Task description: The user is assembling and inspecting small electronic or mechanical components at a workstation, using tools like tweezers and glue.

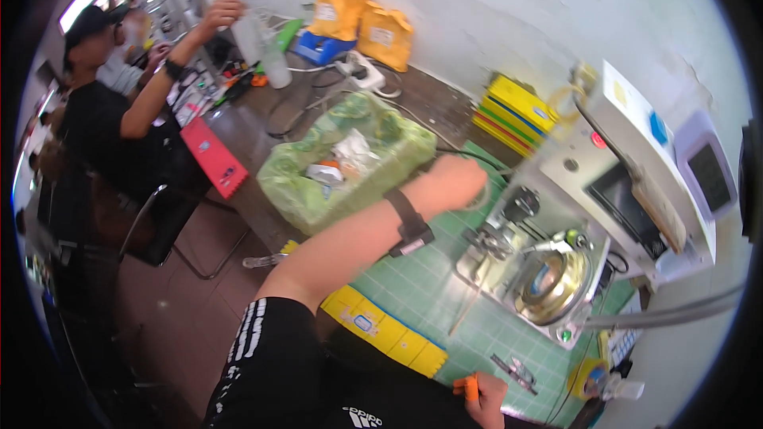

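My left arm reaches across the green gridded cutting mat point(429, 246). At its end my left hand point(457, 181) is curled beside the lined bin, its fingertips mostly hidden. A pale ring-like shape shows just under it, too blurred to name. Close to my body, at the mat's near edge, my right hand point(485, 401) is closed, with orange finger covers on it; whatever it holds cannot be made out. Small dark metal tools point(517, 372) lie beside it. Right of my left hand stands a bench machine point(620, 183) with a round brass-coloured dish point(550, 284).
A bin with a green liner point(290, 191) holds crumpled waste. Yellow trays point(517, 111) are stacked by the wall; a yellow strip point(385, 330) lies before me. Orange bags point(338, 8) and a power strip point(362, 71) stand behind. Another person point(111, 111) sits at left, arm raised.
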Motion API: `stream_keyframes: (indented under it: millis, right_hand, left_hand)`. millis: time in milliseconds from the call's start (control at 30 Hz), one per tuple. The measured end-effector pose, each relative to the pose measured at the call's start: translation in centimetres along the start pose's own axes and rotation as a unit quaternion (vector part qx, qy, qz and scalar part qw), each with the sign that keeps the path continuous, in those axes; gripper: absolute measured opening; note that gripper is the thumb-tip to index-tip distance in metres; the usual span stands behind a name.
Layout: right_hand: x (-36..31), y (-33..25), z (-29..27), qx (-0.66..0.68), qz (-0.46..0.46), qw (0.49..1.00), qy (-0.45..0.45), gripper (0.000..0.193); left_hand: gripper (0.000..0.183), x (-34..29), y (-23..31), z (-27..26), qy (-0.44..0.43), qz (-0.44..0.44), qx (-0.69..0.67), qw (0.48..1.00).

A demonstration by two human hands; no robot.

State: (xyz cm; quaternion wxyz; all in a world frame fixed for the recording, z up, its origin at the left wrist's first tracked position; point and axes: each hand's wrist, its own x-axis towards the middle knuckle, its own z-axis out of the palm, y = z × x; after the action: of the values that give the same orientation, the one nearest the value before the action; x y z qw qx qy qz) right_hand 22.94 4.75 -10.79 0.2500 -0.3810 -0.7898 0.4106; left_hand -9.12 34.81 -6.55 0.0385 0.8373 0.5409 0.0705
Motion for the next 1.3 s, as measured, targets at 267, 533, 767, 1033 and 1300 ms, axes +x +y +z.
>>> stream_keyframes:
  millis: [267, 533, 767, 1033, 1300]
  right_hand:
    - [0.1, -1.9, 0.4, 0.024, 0.176, 0.983, 0.052, 0.034]
    - [0.8, -2.6, 0.3, 0.004, 0.144, 0.987, 0.074, 0.040]
    - [1.3, -2.7, 0.6, 0.007, 0.133, 0.988, 0.081, 0.038]
    - [1.0, -2.2, 0.5, -0.035, 0.100, 0.991, 0.081, 0.036]
    - [1.1, -2.8, 0.9, -0.007, 0.102, 0.989, 0.103, 0.035]
  left_hand:
    - [0.009, -0.8, 0.1, 1.0, 0.049, 0.008, -0.014, 0.999]
    - [0.013, -1.4, -0.9, 0.3, 0.061, 0.021, -0.045, 0.997]
    - [0.007, -1.6, -1.1, 0.3, 0.066, -0.003, -0.095, 0.993]
    - [0.003, -1.4, -0.9, 0.2, 0.102, 0.001, -0.148, 0.984]
    - [0.006, -1.1, -1.3, 1.1, 0.084, 0.004, -0.249, 0.965]
